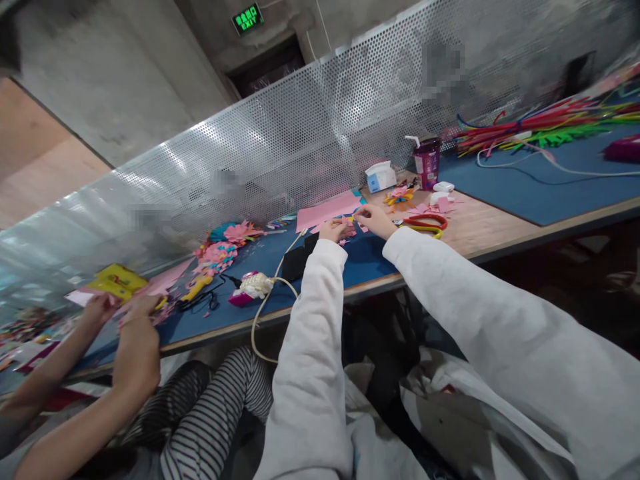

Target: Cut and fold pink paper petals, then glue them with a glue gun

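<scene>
Both of my hands meet over the blue mat point(365, 257) near the table edge. My left hand point(334, 231) is closed on a small piece of pink paper point(349, 227). Just to its right, my right hand point(376, 220) has its fingers pinched together at the paper's edge, by a tiny yellow spot; what they grip is too small to make out. Scissors point(426, 224) with red and yellow handles lie right of my right hand. Behind my hands is a large pink paper sheet point(327, 211).
A tissue pack point(381, 177), a purple cup point(427, 163) and a paper flower point(399, 196) stand behind. Left lie pink flowers point(217, 257), a yellow glue gun point(197, 288) and a power strip point(253, 287) with a cable. A co-worker's hands point(140, 310) work at far left.
</scene>
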Motion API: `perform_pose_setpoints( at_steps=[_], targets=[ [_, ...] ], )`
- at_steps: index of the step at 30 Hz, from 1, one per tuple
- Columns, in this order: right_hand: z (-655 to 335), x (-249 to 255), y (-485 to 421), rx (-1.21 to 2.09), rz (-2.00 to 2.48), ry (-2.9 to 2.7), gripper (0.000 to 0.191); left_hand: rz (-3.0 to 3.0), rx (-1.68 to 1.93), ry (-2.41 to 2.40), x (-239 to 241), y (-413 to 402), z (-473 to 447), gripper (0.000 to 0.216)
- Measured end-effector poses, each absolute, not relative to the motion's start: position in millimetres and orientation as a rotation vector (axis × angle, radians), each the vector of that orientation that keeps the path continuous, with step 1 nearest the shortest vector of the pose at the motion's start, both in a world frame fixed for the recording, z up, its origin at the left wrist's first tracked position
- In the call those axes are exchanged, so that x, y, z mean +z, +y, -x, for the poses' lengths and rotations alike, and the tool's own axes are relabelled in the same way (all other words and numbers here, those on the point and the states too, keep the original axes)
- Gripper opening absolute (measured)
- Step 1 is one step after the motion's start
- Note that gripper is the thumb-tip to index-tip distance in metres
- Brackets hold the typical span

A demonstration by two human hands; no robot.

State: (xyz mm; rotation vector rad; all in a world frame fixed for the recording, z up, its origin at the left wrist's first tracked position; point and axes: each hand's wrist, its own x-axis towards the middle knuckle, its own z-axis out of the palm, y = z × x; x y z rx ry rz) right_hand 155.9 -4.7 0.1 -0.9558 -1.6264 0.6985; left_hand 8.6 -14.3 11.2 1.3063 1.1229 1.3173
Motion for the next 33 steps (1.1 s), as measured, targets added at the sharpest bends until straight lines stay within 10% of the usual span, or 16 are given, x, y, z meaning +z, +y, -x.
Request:
perform_pose_setpoints(
  at_steps=[8, 33],
  targets=[
    [-154, -6, -11, -0.038, 1.114, -1.931, 0.013, -1.248, 1.321, 1.121, 10, -9, -10, 0.030],
    [-153, -11, -6, -0.097, 1.060, -1.959, 0.009, -1.381, 1.279, 1.014, -6, 10, 0, 0.040]
  ],
)
